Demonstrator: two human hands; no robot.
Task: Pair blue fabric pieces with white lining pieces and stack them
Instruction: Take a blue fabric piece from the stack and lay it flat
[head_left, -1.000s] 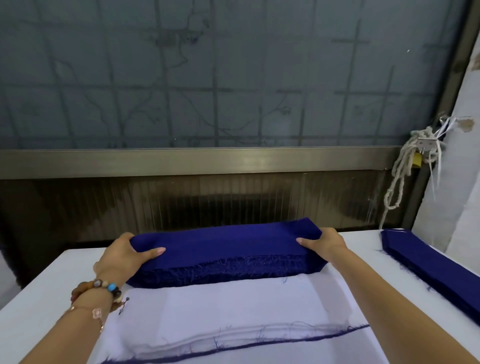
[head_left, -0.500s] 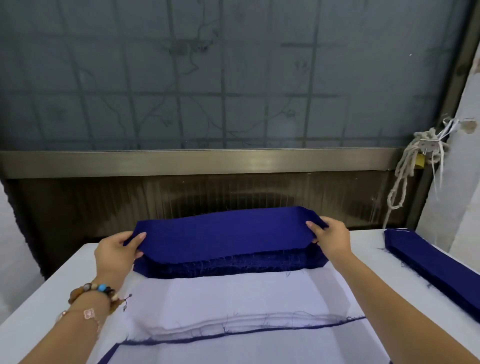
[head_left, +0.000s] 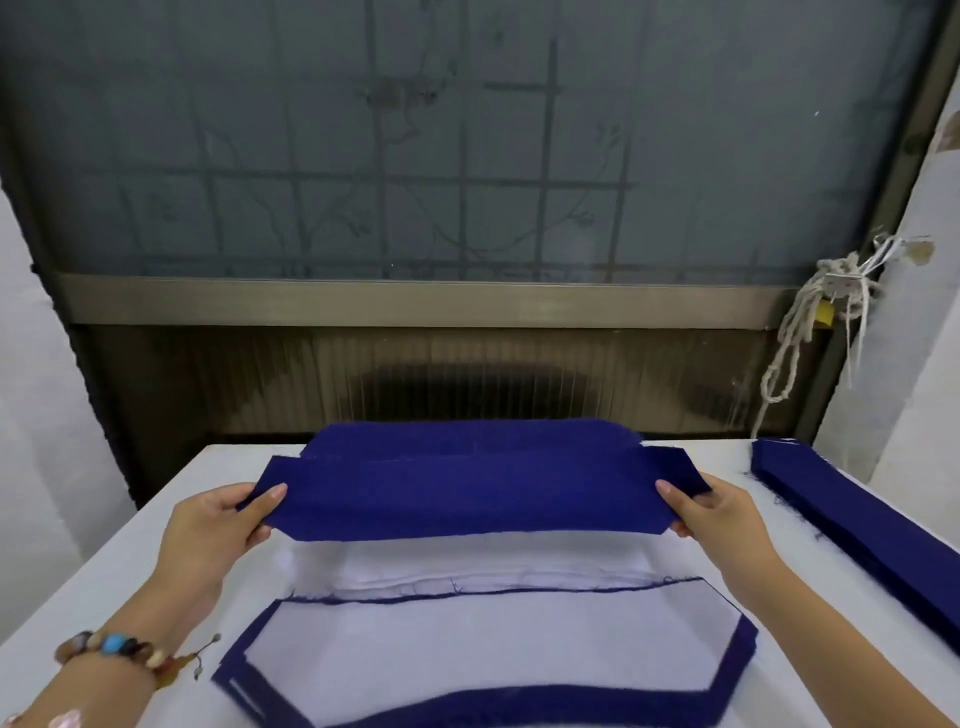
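Light: bright, even, diffuse; no hard source shows.
Shadows: one faint grey patch on the white tabletop (head_left: 156, 530) under the lifted dark blue fabric piece (head_left: 467, 488).
Sheen: dull on the brushed metal rail (head_left: 415, 304).
Edges: wide-angle bowing.
Focus: soft throughout; coloured bead bracelet (head_left: 119, 647) blurred.

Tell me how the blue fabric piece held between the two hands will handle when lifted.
Probably floppy: the blue fabric piece shows soft creases and spans flat only because the left hand and right hand grip its ends. Likely light, since thumb-and-finger grips carry it. Its cut edges may shed threads, like the frayed blue stack at the right.
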